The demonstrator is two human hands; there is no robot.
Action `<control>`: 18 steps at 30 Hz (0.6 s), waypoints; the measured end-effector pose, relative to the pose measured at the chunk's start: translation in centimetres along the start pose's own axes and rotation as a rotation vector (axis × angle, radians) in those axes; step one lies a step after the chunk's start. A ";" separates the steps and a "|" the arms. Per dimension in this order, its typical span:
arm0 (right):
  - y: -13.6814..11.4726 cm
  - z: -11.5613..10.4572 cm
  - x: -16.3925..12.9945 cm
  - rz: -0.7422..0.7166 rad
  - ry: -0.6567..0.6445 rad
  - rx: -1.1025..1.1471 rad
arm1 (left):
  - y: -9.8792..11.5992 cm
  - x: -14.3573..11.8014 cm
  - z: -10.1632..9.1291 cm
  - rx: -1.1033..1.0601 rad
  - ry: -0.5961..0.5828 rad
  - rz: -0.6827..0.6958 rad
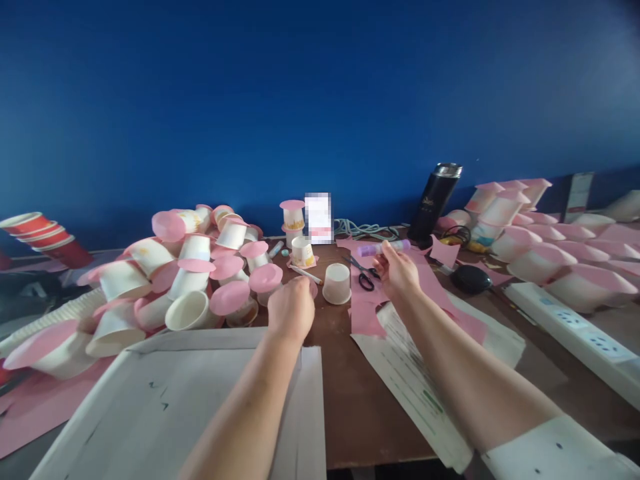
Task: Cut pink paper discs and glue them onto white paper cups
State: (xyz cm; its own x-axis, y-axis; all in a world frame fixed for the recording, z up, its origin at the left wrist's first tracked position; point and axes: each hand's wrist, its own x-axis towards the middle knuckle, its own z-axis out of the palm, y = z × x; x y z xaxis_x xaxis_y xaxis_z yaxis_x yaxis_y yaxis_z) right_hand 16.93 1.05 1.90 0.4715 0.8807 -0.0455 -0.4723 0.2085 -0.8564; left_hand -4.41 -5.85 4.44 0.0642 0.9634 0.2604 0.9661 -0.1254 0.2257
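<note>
In my right hand (397,270) is a purple glue stick (370,249), gripped between thumb and fingers and lying roughly level above pink paper (367,319). Black-handled scissors (367,281) rest just left of that hand. My left hand (291,308) is closed, its back toward me; a bit of pink shows by its fingers, but what they hold is hidden. Between the hands a white paper cup (337,283) stands on the brown table. Behind the left hand are a pen (307,274) and a small printed paper cup (302,252).
Paper cups with pink paper on them (195,250) pile up at left, near stacked red cups (47,237). A white board (200,393) lies in front. At right are a black bottle (434,203), a power strip (580,333) and more pink-topped cups (535,250). A blue wall (320,100) stands behind.
</note>
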 end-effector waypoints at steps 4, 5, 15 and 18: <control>1.5 -0.9 1.1 0.193 0.021 -0.073 | 0.5 -0.6 0.7 0.128 -0.130 0.024; 1.8 -0.9 1.1 0.198 0.018 -0.079 | 0.5 -0.6 0.8 0.151 -0.143 0.027; 0.9 0.0 -0.6 0.112 -0.016 -0.263 | 0.7 -0.1 0.8 0.183 -0.220 0.062; -0.2 0.6 -2.2 -0.189 -0.206 -0.507 | 0.9 0.0 0.5 0.156 -0.235 0.041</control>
State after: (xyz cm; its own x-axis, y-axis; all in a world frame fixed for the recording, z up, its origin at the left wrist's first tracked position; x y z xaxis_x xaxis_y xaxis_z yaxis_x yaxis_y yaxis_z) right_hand 15.57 -0.66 2.43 0.3339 0.9233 0.1898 0.0457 0.1852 -0.9816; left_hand -3.44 -5.84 4.12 0.1429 0.9890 0.0377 0.9871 -0.1452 0.0679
